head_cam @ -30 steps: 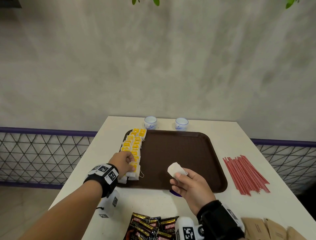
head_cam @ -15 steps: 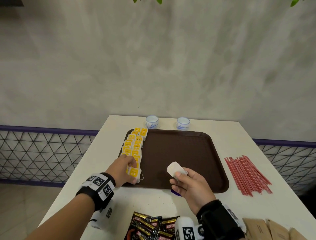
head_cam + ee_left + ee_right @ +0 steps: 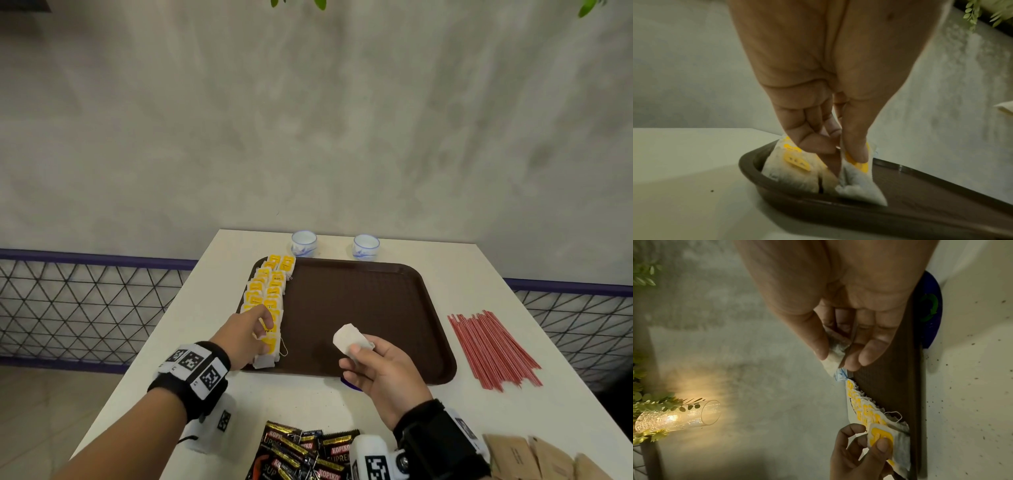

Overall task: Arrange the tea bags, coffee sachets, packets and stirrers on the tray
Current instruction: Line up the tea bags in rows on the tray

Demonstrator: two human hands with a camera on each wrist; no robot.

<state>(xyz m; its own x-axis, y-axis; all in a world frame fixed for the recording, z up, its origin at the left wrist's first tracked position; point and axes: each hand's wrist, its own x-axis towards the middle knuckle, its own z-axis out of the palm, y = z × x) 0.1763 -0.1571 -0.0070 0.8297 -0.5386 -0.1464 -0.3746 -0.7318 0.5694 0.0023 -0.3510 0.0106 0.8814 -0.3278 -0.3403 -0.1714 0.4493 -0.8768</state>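
Observation:
A brown tray (image 3: 376,308) lies on the white table, with two rows of yellow-tagged tea bags (image 3: 274,284) along its left side. My left hand (image 3: 262,330) is at the near end of those rows. In the left wrist view its thumb and forefinger (image 3: 855,152) pinch the nearest tea bag (image 3: 859,183), which stands tilted on the tray (image 3: 818,204). My right hand (image 3: 356,353) hovers over the tray's near middle and pinches a white tea bag (image 3: 351,339) between thumb and fingers; the right wrist view shows that bag (image 3: 835,352) too.
Red stirrers (image 3: 493,346) lie in a bundle right of the tray. Black coffee sachets (image 3: 301,452) and brown packets (image 3: 534,459) sit at the table's near edge. Two small cups (image 3: 303,242) (image 3: 365,246) stand behind the tray. A blue disc (image 3: 349,383) pokes out under its front rim.
My left hand has moved a little forward from the tray's near left corner and now pinches the nearest tea bag. The right hand has stayed in place with its bag.

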